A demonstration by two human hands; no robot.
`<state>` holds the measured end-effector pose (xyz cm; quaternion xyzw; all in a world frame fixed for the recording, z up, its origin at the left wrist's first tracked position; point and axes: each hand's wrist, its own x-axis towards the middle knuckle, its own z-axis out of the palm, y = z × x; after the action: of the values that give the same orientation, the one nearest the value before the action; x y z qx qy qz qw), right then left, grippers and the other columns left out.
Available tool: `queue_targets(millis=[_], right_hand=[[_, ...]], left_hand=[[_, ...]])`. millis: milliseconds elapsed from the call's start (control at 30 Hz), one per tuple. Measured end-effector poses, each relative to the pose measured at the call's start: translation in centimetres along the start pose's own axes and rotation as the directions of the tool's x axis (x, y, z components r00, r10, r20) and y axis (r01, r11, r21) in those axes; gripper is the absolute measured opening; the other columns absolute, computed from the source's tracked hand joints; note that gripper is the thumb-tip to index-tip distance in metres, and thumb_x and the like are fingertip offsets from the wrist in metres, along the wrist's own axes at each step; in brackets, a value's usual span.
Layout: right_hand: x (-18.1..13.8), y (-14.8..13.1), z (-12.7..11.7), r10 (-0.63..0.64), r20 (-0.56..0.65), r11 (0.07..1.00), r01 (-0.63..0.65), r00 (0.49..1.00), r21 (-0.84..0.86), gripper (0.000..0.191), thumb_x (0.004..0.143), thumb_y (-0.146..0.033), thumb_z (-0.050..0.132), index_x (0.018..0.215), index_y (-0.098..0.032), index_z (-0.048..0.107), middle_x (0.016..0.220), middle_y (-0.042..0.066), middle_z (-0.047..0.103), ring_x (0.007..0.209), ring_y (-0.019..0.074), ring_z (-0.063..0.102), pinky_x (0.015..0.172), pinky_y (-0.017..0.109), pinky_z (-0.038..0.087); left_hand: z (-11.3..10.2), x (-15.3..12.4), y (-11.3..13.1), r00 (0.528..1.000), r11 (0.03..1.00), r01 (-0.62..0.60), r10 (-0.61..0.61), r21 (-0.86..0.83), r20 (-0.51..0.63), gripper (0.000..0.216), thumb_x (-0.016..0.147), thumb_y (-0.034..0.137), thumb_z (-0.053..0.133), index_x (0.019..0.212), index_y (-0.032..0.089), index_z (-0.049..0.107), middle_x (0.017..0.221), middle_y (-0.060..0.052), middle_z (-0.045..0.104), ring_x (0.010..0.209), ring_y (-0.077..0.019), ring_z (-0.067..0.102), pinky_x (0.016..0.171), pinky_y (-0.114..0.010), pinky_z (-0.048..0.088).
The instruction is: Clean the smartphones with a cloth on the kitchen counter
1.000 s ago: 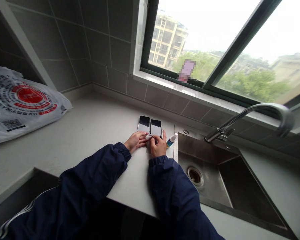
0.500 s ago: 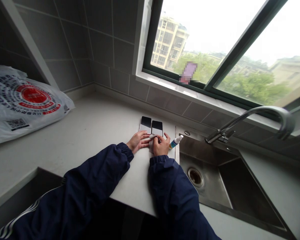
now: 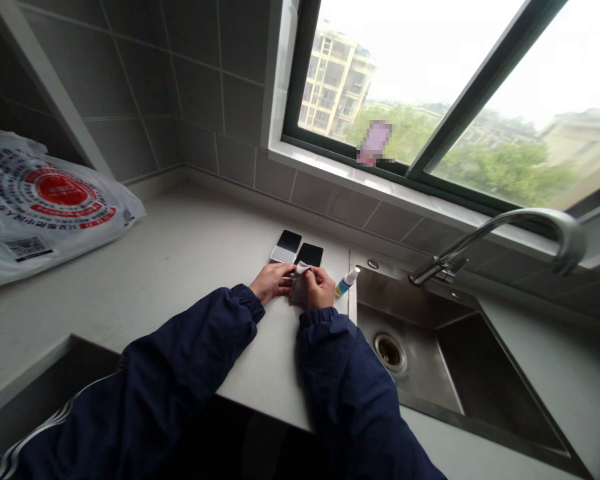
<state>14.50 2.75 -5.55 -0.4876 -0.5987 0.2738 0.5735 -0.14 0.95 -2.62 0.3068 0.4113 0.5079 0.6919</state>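
Note:
Two dark smartphones lie side by side on the counter, both at a slant: the left phone (image 3: pixel 286 246) and the right phone (image 3: pixel 311 254). A light grey cloth (image 3: pixel 300 288) covers the lower part of the right phone and hangs toward me. My right hand (image 3: pixel 321 288) pinches this cloth between thumb and fingers over the phone. From the left, my left hand (image 3: pixel 271 283) reaches in with its fingers stretched out, the tips at the cloth and the right phone's edge; their exact contact is unclear. A small white-capped spray bottle (image 3: pixel 347 282) stands just right of my right hand.
Right of the bottle is a steel sink (image 3: pixel 420 393) with a curved faucet (image 3: pixel 500 220). A printed white plastic bag (image 3: pixel 55 207) lies at the far left of the counter (image 3: pixel 195 247). A tiled wall and window sill (image 3: pixel 340 175) run behind.
Both phones have turned clockwise, their lower ends shifting left. My right hand has bunched the cloth higher over the right phone. My left hand's fingers have drawn closer together.

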Motion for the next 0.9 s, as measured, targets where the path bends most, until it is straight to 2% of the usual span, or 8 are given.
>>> queue_targets(millis=[67,200,333,433,533,600,733,900], right_hand=[[-0.1,-0.1,0.0,0.017,-0.022,0.999,-0.016,1.000,0.034,0.034,0.084,-0.042,0.059,0.091,-0.013,0.076,0.083,0.006,0.074,0.077,0.0192,0.067,0.073,0.029,0.052],[-0.4,-0.8,-0.2,0.021,-0.061,0.997,-0.016,0.998,0.075,0.035,0.085,-0.042,0.059,0.091,-0.012,0.076,0.083,0.007,0.074,0.077,0.0192,0.066,0.072,0.029,0.051],[-0.9,-2.0,-0.5,0.002,-0.066,0.995,0.004,0.998,0.100,0.031,0.083,-0.041,0.062,0.086,-0.014,0.076,0.081,0.006,0.073,0.076,0.0187,0.065,0.072,0.028,0.051],[-1.6,-2.6,-0.5,0.007,-0.032,0.991,-0.002,0.999,0.131,0.031,0.082,-0.041,0.062,0.085,-0.014,0.075,0.073,0.003,0.071,0.067,0.0168,0.063,0.064,0.027,0.050],[-2.5,-2.9,-0.1,0.006,0.055,0.987,-0.015,0.998,0.162,0.031,0.081,-0.041,0.062,0.085,-0.014,0.076,0.070,0.003,0.071,0.061,0.0159,0.063,0.058,0.025,0.049],[-3.1,-3.1,0.4,-0.008,0.123,0.984,-0.014,0.992,0.178,0.031,0.081,-0.041,0.062,0.084,-0.014,0.076,0.072,0.003,0.072,0.062,0.0164,0.064,0.058,0.025,0.050],[-3.6,-3.3,1.0,-0.030,0.182,0.986,-0.001,0.983,0.166,0.030,0.081,-0.042,0.063,0.083,-0.016,0.077,0.072,0.002,0.072,0.061,0.0160,0.064,0.055,0.024,0.049],[-3.1,-3.2,0.5,-0.041,0.095,0.996,0.033,0.995,0.086,0.031,0.084,-0.042,0.062,0.091,-0.016,0.078,0.079,0.005,0.074,0.072,0.0187,0.068,0.061,0.026,0.054]], left_hand=[[0.0,0.0,-0.2,1.000,1.000,-0.011,0.011,0.015,-0.013,0.024,0.076,0.025,0.073,0.095,0.014,0.064,0.078,-0.006,0.066,0.061,-0.0132,0.063,0.055,-0.024,0.052],[0.0,-0.1,-0.6,1.000,1.000,-0.014,0.013,-0.012,-0.027,0.043,0.075,0.015,0.072,0.114,0.019,0.054,0.075,-0.002,0.066,0.060,-0.0128,0.063,0.055,-0.023,0.050],[0.1,-0.4,-0.1,0.998,0.993,0.015,-0.008,-0.113,0.057,0.048,0.075,0.009,0.067,0.121,0.018,0.053,0.080,-0.003,0.067,0.059,-0.0111,0.063,0.057,-0.021,0.050],[0.2,-0.8,0.6,0.989,0.977,0.059,-0.029,-0.205,0.147,0.029,0.085,0.023,0.058,0.112,0.011,0.060,0.082,-0.008,0.068,0.059,-0.0127,0.062,0.056,-0.023,0.051],[0.4,-1.1,1.1,0.980,0.955,0.085,-0.030,-0.283,0.195,0.045,0.095,0.045,0.039,0.112,0.010,0.062,0.085,-0.014,0.070,0.067,-0.0200,0.067,0.061,-0.032,0.056],[0.4,-1.2,1.2,0.979,0.928,0.095,-0.021,-0.361,0.203,0.054,0.096,0.053,0.034,0.118,0.012,0.062,0.092,-0.015,0.072,0.078,-0.0248,0.070,0.070,-0.037,0.058],[0.6,-1.4,1.3,0.974,0.875,0.120,-0.013,-0.468,0.224,0.053,0.094,0.052,0.041,0.127,0.014,0.059,0.105,-0.016,0.072,0.094,-0.0302,0.071,0.086,-0.045,0.056],[1.0,-1.5,1.9,0.986,0.845,0.046,0.048,-0.533,0.161,0.049,0.092,0.040,0.046,0.128,0.009,0.059,0.105,-0.017,0.073,0.093,-0.0306,0.071,0.089,-0.046,0.056]])
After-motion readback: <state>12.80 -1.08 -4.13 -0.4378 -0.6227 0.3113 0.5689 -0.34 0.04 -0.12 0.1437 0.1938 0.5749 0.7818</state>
